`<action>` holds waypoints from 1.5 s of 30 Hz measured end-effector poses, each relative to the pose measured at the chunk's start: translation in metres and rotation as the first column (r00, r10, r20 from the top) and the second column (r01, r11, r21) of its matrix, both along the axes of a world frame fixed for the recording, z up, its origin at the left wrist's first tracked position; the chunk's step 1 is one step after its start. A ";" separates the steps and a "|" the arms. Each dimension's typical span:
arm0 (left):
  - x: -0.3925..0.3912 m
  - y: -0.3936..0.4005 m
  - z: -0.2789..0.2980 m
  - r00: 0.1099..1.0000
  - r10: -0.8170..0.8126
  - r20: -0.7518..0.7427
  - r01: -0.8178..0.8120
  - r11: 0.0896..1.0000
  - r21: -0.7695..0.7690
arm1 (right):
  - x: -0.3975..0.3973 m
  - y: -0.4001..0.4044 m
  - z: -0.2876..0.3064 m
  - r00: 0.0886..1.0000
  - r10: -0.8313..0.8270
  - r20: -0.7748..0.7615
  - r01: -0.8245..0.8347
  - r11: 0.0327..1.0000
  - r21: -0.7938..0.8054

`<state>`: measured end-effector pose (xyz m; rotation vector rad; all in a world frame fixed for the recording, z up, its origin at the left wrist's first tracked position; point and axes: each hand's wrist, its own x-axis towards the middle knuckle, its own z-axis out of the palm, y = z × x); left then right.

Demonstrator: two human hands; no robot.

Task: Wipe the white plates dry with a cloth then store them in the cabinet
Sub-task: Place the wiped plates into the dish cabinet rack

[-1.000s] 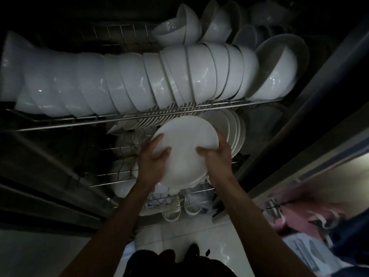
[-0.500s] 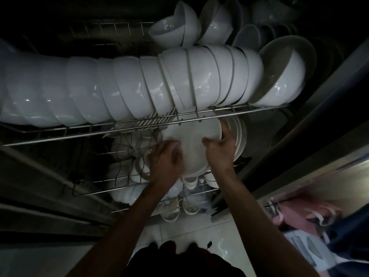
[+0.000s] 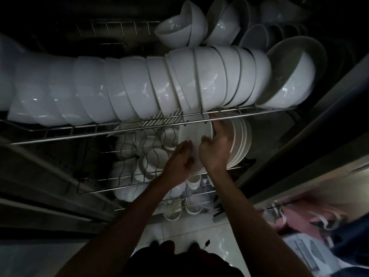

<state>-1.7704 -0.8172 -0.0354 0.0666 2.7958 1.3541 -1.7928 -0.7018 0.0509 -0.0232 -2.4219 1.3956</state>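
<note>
Two bare hands reach into the dark cabinet (image 3: 329,108), both on one white plate (image 3: 196,136) standing on edge on the middle wire rack (image 3: 111,184). We note the right hand (image 3: 216,150) clasped on the plate's right rim, thumb on the near face and fingers (image 3: 219,124) wrapped behind the edge, between this plate and the stack of upright plates (image 3: 240,144) just to its right. The left hand (image 3: 179,158) lies lower, at the plate's bottom-left edge, with fingers bent and touching the near face; we cannot tell if its fingers close round the rim, as the light is poor and the hand covers the contact. The plate sits between the two hands, its top edge tucked under the front bar of the upper wire shelf (image 3: 139,126). That shelf carries a long row of white bowls (image 3: 139,86) nested on their sides, with more bowls (image 3: 179,29) behind them. To the left of the held plate, in the middle rack, we see small white cups and dishes (image 3: 157,154) behind wavy wire dividers. Below, further small dishes (image 3: 191,206) sit on a lower rack. Pale tiled floor (image 3: 179,232) shows beneath the forearms, and pink fabric with white straps (image 3: 303,216) lies at lower right, blurred.
</note>
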 end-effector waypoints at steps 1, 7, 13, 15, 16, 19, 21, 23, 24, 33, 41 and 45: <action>0.000 -0.001 -0.002 1.000 0.018 -0.003 -0.018 1.000 0.014 | 0.000 0.000 -0.001 1.000 0.007 0.010 -0.007 1.000 -0.002; 0.003 -0.007 -0.010 0.995 0.090 -0.030 -0.089 0.995 0.038 | 0.003 -0.002 -0.007 0.999 0.040 0.014 -0.041 0.999 0.017; 0.008 -0.011 -0.012 0.993 0.113 -0.021 -0.111 0.989 0.100 | 0.003 -0.004 -0.009 0.994 0.102 0.037 -0.106 0.989 0.106; 0.009 -0.011 -0.007 0.992 0.126 -0.029 -0.122 0.985 0.122 | 0.007 -0.005 -0.009 0.989 0.134 0.061 -0.140 0.983 0.118; 0.010 -0.012 -0.006 0.989 0.144 -0.026 -0.140 0.984 0.114 | 0.009 -0.007 -0.008 0.986 0.149 0.070 -0.157 0.979 0.128; 0.012 -0.016 -0.008 0.988 0.155 -0.019 -0.155 0.988 -0.001 | 0.015 -0.011 -0.008 0.981 0.177 0.084 -0.189 0.965 0.182; 0.011 -0.022 -0.017 0.989 0.149 -0.010 -0.149 0.988 -0.035 | 0.014 -0.010 -0.007 0.978 0.186 0.090 -0.200 0.960 0.197; 0.011 -0.024 -0.017 0.989 0.150 -0.011 -0.150 0.982 -0.115 | 0.012 -0.008 -0.007 0.976 0.191 0.105 -0.210 0.956 0.207; 0.012 -0.024 -0.016 0.988 0.152 -0.016 -0.152 0.979 -0.138 | 0.012 -0.008 -0.008 0.975 0.194 0.109 -0.214 0.952 0.220; 0.014 -0.024 -0.013 0.964 0.264 0.045 -0.267 0.960 0.088 | 0.008 0.000 -0.015 0.986 0.158 0.062 -0.169 0.930 0.327; 0.014 -0.015 -0.008 0.944 0.323 0.071 -0.330 0.929 0.168 | 0.006 0.010 -0.021 0.984 0.176 0.040 -0.179 0.922 0.344; 0.015 -0.014 -0.001 0.933 0.348 0.092 -0.360 0.907 0.219 | 0.005 0.014 -0.021 0.975 0.220 0.012 -0.212 0.921 0.326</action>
